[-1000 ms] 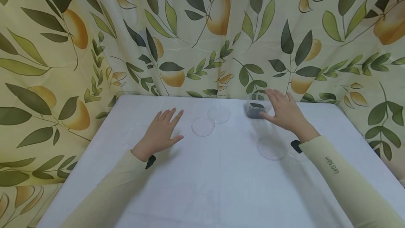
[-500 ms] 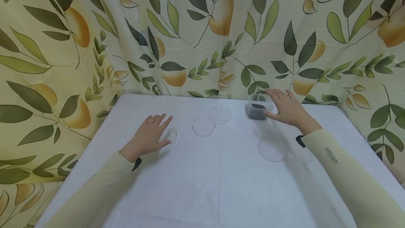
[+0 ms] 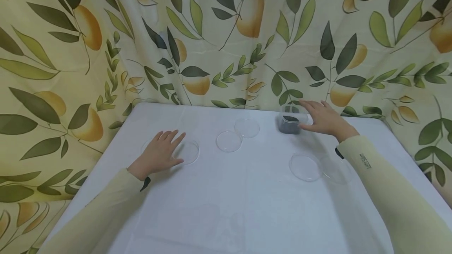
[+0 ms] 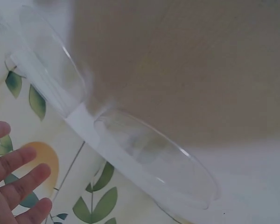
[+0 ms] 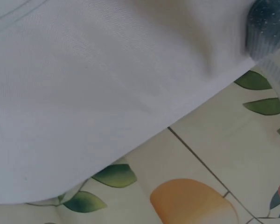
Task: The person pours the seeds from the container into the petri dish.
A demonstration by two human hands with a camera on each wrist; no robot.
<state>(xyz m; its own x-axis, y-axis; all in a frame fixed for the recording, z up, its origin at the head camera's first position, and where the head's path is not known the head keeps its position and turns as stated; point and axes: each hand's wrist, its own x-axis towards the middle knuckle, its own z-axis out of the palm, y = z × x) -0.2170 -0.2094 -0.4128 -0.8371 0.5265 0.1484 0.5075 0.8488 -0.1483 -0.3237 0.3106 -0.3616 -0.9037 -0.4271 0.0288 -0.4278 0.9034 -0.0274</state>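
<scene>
My left hand (image 3: pixel 159 154) hovers at the table's left with fingers spread and nothing in them. Beside its thumb lies a clear round dish (image 3: pixel 190 153); a second one is mostly hidden behind the hand. In the left wrist view, the fingers (image 4: pixel 25 184) stand apart from two clear dishes, the nearer dish (image 4: pixel 158 156) lying flat. At the back right, my right hand (image 3: pixel 326 120) is beside a clear plastic tub (image 3: pixel 289 124) of dark material, fingers extended. The tub (image 5: pixel 270 28) also shows in the right wrist view; whether the hand touches it cannot be told.
Two more clear dishes, a front one (image 3: pixel 228 141) and a back one (image 3: pixel 247 127), lie near the middle. Another pair, a left one (image 3: pixel 305 167) and a right one (image 3: pixel 335 169), is below the right hand. A patterned curtain (image 3: pixel 212 30) hangs behind the white table (image 3: pixel 226 207).
My left hand has drawn leftward, uncovering the dish beside its thumb. My right hand has shifted slightly right, staying by the tub. The head view has shifted a little.
</scene>
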